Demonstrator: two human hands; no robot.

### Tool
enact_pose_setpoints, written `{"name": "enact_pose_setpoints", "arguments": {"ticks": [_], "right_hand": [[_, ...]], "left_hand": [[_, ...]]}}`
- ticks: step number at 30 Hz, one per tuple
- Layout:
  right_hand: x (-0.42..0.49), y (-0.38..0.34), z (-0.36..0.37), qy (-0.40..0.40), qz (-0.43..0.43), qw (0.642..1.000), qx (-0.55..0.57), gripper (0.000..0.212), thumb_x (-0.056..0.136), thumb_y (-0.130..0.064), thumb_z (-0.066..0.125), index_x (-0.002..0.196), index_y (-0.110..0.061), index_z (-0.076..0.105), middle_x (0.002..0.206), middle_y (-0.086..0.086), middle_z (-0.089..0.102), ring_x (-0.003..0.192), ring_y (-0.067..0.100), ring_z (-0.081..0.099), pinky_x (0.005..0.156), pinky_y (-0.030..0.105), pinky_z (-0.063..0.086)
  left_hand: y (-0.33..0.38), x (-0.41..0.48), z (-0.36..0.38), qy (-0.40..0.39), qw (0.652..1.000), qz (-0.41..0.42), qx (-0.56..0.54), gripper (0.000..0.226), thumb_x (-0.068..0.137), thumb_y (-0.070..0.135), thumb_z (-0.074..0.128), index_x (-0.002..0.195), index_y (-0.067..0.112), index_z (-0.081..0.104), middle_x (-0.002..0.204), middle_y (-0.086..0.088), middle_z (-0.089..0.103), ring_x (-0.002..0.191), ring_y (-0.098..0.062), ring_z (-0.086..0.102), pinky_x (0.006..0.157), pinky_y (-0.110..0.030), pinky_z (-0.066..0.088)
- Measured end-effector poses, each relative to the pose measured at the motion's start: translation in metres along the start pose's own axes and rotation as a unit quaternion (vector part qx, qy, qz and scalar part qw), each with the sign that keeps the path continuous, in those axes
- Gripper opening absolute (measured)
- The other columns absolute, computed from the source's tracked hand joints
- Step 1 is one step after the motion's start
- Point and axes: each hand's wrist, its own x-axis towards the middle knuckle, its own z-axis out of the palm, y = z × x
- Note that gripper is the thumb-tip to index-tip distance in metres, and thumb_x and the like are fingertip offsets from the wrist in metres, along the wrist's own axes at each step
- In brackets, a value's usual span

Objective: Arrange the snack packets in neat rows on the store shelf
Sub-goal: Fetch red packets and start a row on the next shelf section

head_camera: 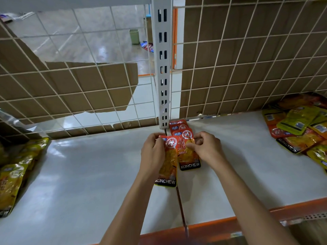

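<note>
While the left hand [153, 152] gripped one packet [169, 161] and the right hand [208, 147] pinched a second packet [189, 157], either could have skewed the row [179, 127] if released crooked.

A white shelf [88, 174] is crossed at the back by a slotted upright post [163, 68]. At the post's foot, red packets [179, 127] are laid overlapping in a row. Yellow packets [16, 174] are piled well left of it, and mixed orange and yellow packets [300, 128] well right.
</note>
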Motion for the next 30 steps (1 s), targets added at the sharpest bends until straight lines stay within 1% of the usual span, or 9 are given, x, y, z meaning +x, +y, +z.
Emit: {"name": "enact_pose_setpoints", "arguments": {"ticks": [5, 7, 10, 13, 16, 19, 24, 28, 30], "right_hand": [[0.000, 0.000, 0.001, -0.010, -0.001, 1.000, -0.003, 0.039, 0.079, -0.036, 0.073, 0.112, -0.017, 0.062, 0.085, -0.002, 0.065, 0.084, 0.015, 0.059, 0.069, 0.025, 0.044], [-0.004, 0.000, 0.001, 0.022, -0.019, 1.000, -0.001, 0.034, 0.083, -0.036, 0.069, 0.111, -0.017, 0.062, 0.088, -0.002, 0.065, 0.086, 0.015, 0.059, 0.071, 0.026, 0.044], [-0.017, 0.000, -0.003, 0.064, -0.048, 0.993, 0.083, 0.022, 0.091, -0.037, 0.057, 0.103, -0.020, 0.064, 0.093, -0.005, 0.066, 0.085, 0.011, 0.059, 0.073, 0.025, 0.045], [-0.024, 0.003, -0.004, -0.012, -0.044, 0.988, 0.148, 0.019, 0.088, -0.039, 0.060, 0.101, -0.026, 0.064, 0.090, -0.008, 0.069, 0.087, 0.010, 0.065, 0.079, 0.031, 0.053], [-0.024, 0.009, -0.003, -0.027, -0.034, 0.993, 0.109, 0.024, 0.084, -0.033, 0.067, 0.107, -0.024, 0.064, 0.091, -0.005, 0.068, 0.085, 0.011, 0.066, 0.081, 0.036, 0.055], [-0.027, 0.013, -0.003, -0.009, -0.022, 0.994, 0.110, 0.013, 0.084, -0.028, 0.068, 0.096, -0.025, 0.062, 0.084, -0.009, 0.065, 0.083, 0.011, 0.064, 0.074, 0.029, 0.053], [-0.034, 0.015, 0.002, 0.016, -0.018, 0.999, 0.048, 0.014, 0.085, -0.028, 0.068, 0.093, -0.021, 0.058, 0.078, -0.009, 0.057, 0.076, 0.011, 0.057, 0.065, 0.023, 0.043], [-0.035, 0.014, 0.005, 0.038, -0.025, 0.999, 0.025, 0.021, 0.084, -0.029, 0.068, 0.094, -0.024, 0.050, 0.077, -0.010, 0.056, 0.077, 0.012, 0.057, 0.065, 0.023, 0.042], [-0.037, 0.015, 0.007, 0.046, -0.023, 0.998, 0.019, 0.024, 0.083, -0.030, 0.069, 0.097, -0.021, 0.052, 0.079, -0.008, 0.057, 0.078, 0.013, 0.057, 0.066, 0.025, 0.044]], "left_hand": [[0.000, 0.002, 0.009, -0.016, 0.999, -0.022, -0.024, 0.018, 0.097, 0.023, 0.044, 0.106, 0.024, 0.059, 0.103, -0.003, 0.065, 0.090, -0.020, 0.066, 0.081, -0.043, 0.057], [-0.001, 0.003, 0.012, -0.019, 0.998, -0.033, -0.050, 0.016, 0.097, 0.022, 0.045, 0.106, 0.021, 0.059, 0.102, -0.005, 0.067, 0.089, -0.020, 0.067, 0.078, -0.040, 0.058], [-0.002, 0.004, 0.015, -0.018, 0.997, -0.034, -0.074, 0.014, 0.097, 0.020, 0.049, 0.105, 0.015, 0.060, 0.100, -0.008, 0.068, 0.088, -0.021, 0.068, 0.077, -0.040, 0.057], [-0.003, 0.006, 0.019, -0.020, 0.996, -0.026, -0.086, 0.011, 0.095, 0.019, 0.054, 0.102, 0.013, 0.061, 0.098, -0.010, 0.069, 0.087, -0.023, 0.069, 0.081, -0.045, 0.057], [-0.004, 0.005, 0.022, -0.015, 1.000, 0.005, -0.016, 0.008, 0.092, 0.023, 0.060, 0.098, 0.019, 0.063, 0.095, -0.003, 0.069, 0.088, -0.018, 0.067, 0.083, -0.043, 0.056], [-0.006, 0.004, 0.021, -0.012, 0.997, 0.039, 0.067, 0.021, 0.090, 0.025, 0.063, 0.110, 0.017, 0.064, 0.099, 0.001, 0.068, 0.089, -0.013, 0.065, 0.080, -0.034, 0.056], [-0.009, 0.000, 0.019, -0.019, 0.991, 0.070, 0.114, 0.029, 0.089, 0.019, 0.065, 0.118, 0.016, 0.061, 0.105, -0.002, 0.067, 0.087, -0.012, 0.063, 0.074, -0.023, 0.053], [-0.012, -0.002, 0.018, -0.013, 0.988, 0.082, 0.130, 0.032, 0.088, 0.018, 0.065, 0.120, 0.017, 0.060, 0.104, 0.001, 0.065, 0.087, -0.011, 0.061, 0.079, -0.027, 0.053], [-0.015, -0.002, 0.018, -0.013, 0.987, 0.087, 0.137, 0.031, 0.088, 0.017, 0.065, 0.119, 0.017, 0.061, 0.103, 0.001, 0.065, 0.085, -0.010, 0.060, 0.080, -0.030, 0.053]]}}
